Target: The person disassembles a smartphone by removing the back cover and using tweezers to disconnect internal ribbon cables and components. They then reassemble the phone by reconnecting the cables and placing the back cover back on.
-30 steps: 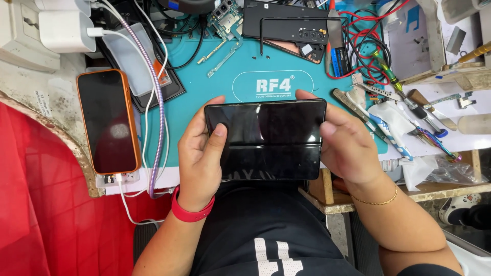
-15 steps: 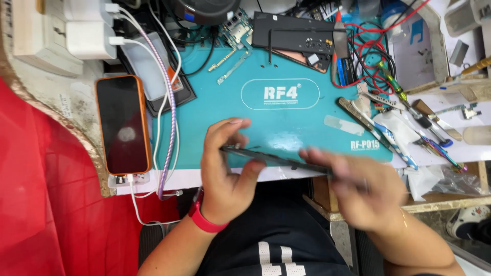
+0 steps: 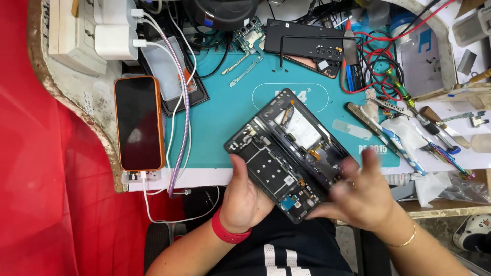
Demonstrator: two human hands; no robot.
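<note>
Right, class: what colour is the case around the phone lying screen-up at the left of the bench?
Orange. The phone's case shows best in the head view, the only one.

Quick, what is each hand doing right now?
Left hand: closed on the near edge of the opened foldable phone, thumb on top.
Right hand: blurred, fingers spread, touching the phone's right end; its grip cannot be told.
</note>
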